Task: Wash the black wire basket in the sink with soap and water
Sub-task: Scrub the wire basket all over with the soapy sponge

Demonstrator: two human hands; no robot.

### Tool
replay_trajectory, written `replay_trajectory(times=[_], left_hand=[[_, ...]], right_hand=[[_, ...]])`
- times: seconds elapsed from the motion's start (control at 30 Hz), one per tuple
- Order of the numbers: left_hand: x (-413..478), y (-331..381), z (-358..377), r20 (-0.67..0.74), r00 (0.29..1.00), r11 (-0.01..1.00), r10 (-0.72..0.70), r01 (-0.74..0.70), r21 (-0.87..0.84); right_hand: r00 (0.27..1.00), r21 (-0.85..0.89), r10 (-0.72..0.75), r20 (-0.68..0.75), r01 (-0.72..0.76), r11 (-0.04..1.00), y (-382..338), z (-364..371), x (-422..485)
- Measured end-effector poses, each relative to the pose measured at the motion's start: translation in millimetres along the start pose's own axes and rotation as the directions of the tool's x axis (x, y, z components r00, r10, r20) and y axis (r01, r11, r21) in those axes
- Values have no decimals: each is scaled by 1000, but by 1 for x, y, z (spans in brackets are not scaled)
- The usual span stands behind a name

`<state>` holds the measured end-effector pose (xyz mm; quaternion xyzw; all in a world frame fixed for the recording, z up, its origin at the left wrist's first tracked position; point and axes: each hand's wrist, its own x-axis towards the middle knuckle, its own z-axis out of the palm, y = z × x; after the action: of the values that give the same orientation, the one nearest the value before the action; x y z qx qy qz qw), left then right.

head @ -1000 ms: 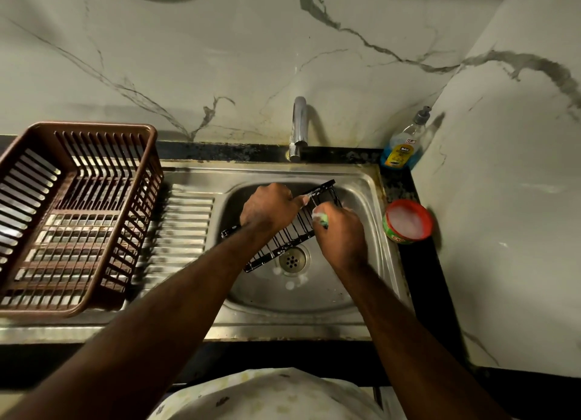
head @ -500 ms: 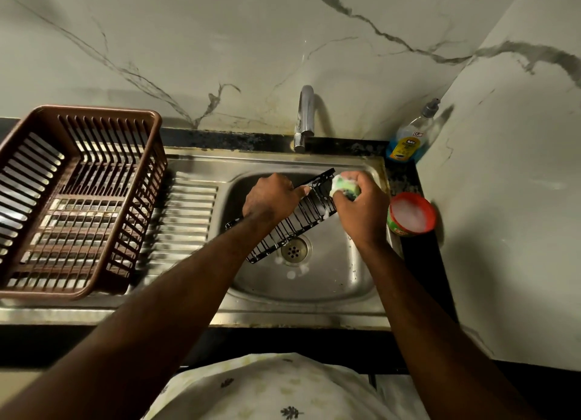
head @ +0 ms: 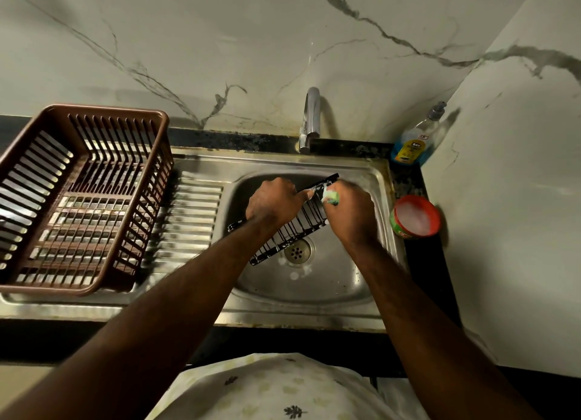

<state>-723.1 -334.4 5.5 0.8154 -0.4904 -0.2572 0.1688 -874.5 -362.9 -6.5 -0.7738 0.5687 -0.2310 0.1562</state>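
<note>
Though the gripping left hand hides part of its rim, black wire basket sits tilted in steel sink; right hand clutches blurred green sponge.

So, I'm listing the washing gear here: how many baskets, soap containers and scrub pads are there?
Baskets: 2, black wire basket, brown plastic basket
Soap containers: 2, pump bottle, red tub
Scrub pads: 1, green scrub pad
Total: 5

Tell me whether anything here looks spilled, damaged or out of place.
Nothing serious. A few foam blobs lie on the sink floor beside the drain, as scrubbing would leave. The black counter strip behind the sink looks blotchy and stained. The black wire basket shows no damage.
</note>
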Motion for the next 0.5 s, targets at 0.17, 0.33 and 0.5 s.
replay_trajectory(times=[0.17,0.33,0.5], left_hand=[[3,-7,-5,-36,999,1000,-19,18,-24],[1,-5,-5,-25,1000,1000,-6,6,0],[-2,-3,1,9,1000,1000,26,-26,-3]], right_hand=[[999,-32,17,30,-16,999,11,1,-15],[999,-23,-19,27,20,1000,8,4,-11],[997,-13,-80,-19,80,997,-3,2,3]])
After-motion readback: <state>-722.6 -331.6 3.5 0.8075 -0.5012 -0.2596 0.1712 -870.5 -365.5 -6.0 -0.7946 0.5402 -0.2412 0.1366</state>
